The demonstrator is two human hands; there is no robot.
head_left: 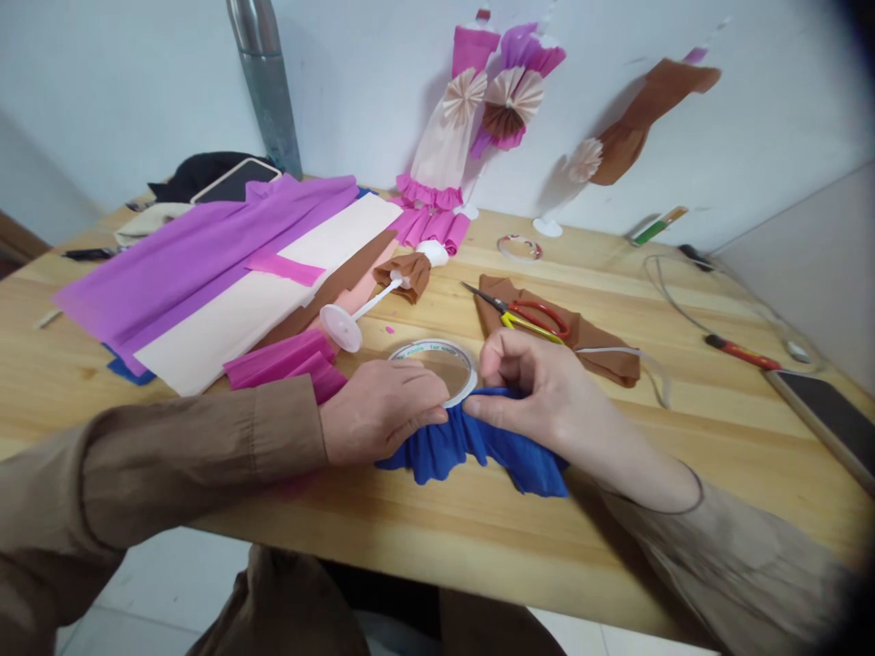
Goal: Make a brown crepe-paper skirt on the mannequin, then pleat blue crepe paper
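Note:
A gathered strip of blue crepe paper (437,448) hangs in folds below the near rim of a white tape ring (467,360). My left hand (386,410) is closed over the ring's left near side, its fingertips at the top of the blue folds. On the right, my right hand (540,387) pinches the upper edge of the blue paper beside the rim. Just beyond it, scissors (540,314) with red and yellow handles lie on folded brown paper (602,351). A small stand with a round white base (340,328) and a brown paper skirt (408,273) lies behind the ring.
Purple sheets (205,246) and a cream sheet (225,333) are stacked at the left. Paper-dressed figures (444,137) stand by the wall near a metal bottle (270,91). A second tape roll (519,248) sits behind the scissors. A phone (827,415) and cables are at the right.

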